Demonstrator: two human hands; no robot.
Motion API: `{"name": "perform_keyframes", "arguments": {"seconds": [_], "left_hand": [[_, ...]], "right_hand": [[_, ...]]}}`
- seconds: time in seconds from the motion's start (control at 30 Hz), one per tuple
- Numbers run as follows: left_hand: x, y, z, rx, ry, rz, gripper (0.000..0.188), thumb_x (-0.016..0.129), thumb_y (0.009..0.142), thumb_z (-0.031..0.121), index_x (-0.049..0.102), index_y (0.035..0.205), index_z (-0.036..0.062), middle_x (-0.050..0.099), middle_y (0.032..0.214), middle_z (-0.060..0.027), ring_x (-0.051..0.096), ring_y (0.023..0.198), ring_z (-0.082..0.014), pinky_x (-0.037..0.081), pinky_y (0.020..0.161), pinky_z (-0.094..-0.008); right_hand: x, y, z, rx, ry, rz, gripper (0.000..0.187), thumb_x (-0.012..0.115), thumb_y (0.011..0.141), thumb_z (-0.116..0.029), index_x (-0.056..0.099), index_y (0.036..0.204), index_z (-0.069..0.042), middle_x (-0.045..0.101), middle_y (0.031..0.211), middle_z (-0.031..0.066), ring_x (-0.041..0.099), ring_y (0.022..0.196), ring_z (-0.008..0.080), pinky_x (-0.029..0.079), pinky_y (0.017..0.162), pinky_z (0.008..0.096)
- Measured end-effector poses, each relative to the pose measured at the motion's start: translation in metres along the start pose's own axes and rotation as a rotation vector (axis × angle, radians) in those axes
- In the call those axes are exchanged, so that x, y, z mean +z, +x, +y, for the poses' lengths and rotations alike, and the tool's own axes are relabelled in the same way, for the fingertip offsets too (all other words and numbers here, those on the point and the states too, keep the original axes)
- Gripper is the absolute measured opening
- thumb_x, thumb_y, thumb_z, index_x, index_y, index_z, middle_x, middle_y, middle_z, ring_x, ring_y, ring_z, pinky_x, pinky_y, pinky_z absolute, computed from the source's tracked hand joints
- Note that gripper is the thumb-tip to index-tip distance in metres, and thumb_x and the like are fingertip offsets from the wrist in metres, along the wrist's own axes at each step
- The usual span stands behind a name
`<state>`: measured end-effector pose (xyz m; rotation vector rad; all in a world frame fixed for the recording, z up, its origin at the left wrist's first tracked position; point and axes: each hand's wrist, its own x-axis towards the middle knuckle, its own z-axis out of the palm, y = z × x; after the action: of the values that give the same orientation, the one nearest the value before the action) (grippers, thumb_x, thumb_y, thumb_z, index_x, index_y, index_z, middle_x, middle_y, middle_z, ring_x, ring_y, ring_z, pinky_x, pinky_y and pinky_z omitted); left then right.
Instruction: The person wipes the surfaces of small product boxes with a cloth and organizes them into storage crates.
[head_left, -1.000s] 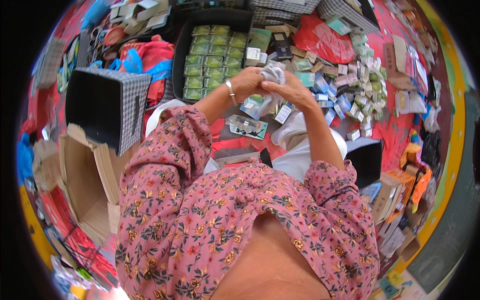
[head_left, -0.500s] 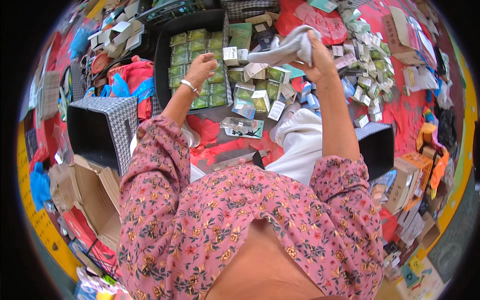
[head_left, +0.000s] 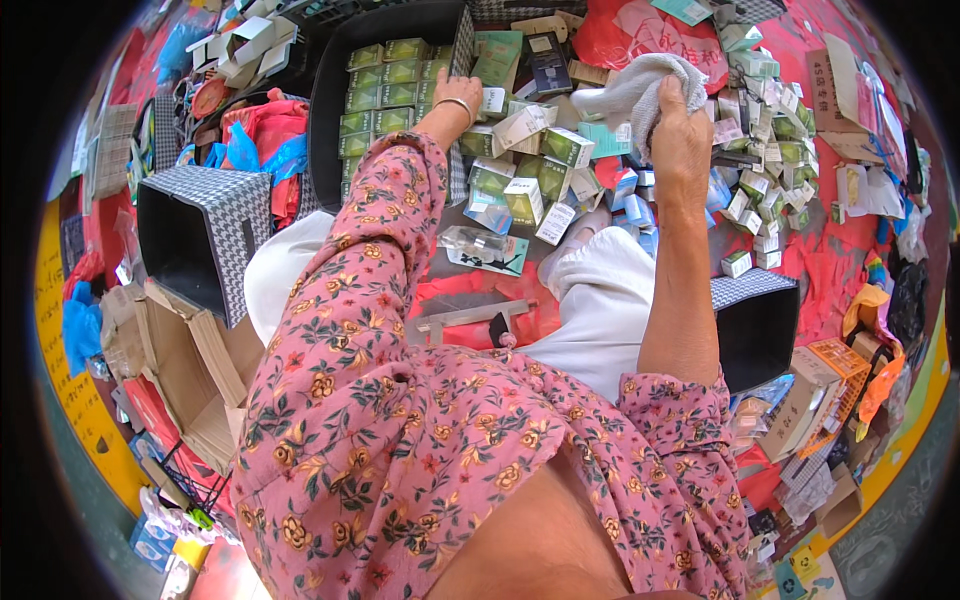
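Note:
My left hand (head_left: 456,92) reaches over the right wall of a black-lined bin (head_left: 325,120). Its bent fingers close at a small white box (head_left: 493,101) just outside that wall; the hand partly covers what lies under it. Rows of green boxes (head_left: 398,95) fill the bin. My right hand (head_left: 682,135) is raised, with a light grey knitted cloth (head_left: 640,88) bunched between thumb and fingers. Loose green and white boxes (head_left: 523,202) lie in a heap between my hands. In front of my right foot, several small boxes (head_left: 636,208) sit below the cloth.
Another heap of small boxes (head_left: 765,190) spreads at the right. Houndstooth-sided bins stand at my left (head_left: 205,240) and right (head_left: 755,320). An opened cardboard box (head_left: 195,380) is at the lower left. A clear package (head_left: 475,243) lies before me on torn red sheeting (head_left: 540,320).
My left hand has moved right, from above the green boxes to the small white box beside the bin. My right hand has shifted slightly right and down with the cloth.

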<state>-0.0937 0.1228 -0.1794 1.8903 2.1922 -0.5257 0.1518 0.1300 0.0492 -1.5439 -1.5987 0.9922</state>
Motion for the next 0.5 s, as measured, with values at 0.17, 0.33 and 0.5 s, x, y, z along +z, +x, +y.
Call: {"name": "perform_keyframes", "arguments": {"seconds": [0.17,0.33,0.5], "left_hand": [[-0.024,-0.019,-0.016,0.044,-0.472,0.098,0.047,0.066,0.069,0.018,0.045,0.108,0.0024,0.056,0.106,-0.0125,0.055,0.098,-0.0266,0.040,0.087,-0.0416],[-0.081,-0.078,-0.047,0.295,-1.538,-0.078,0.053,0.068,0.070,0.012,0.041,0.115,0.0020,0.054,0.104,-0.0072,0.052,0.097,-0.0147,0.043,0.083,-0.0275],[-0.148,-0.176,-0.053,0.407,-1.778,-0.092,0.061,0.068,0.072,0.014,0.034,0.123,0.0046,0.046,0.117,-0.0052,0.047,0.107,-0.0152,0.040,0.089,-0.0285]], "right_hand": [[0.001,-0.002,-0.005,0.077,0.063,0.011,0.042,0.048,0.084,-0.033,0.057,0.078,0.008,0.058,0.069,0.0158,0.052,0.063,0.0243,0.040,0.063,0.0362],[0.005,0.008,0.000,0.183,0.248,-0.031,0.037,0.056,0.079,-0.032,0.061,0.082,0.005,0.058,0.073,0.0087,0.051,0.065,0.0161,0.040,0.059,0.0303],[0.014,0.010,-0.013,0.186,0.429,-0.103,0.029,0.060,0.076,-0.027,0.063,0.082,0.001,0.058,0.076,0.0052,0.053,0.066,0.0136,0.041,0.058,0.0269]]}}
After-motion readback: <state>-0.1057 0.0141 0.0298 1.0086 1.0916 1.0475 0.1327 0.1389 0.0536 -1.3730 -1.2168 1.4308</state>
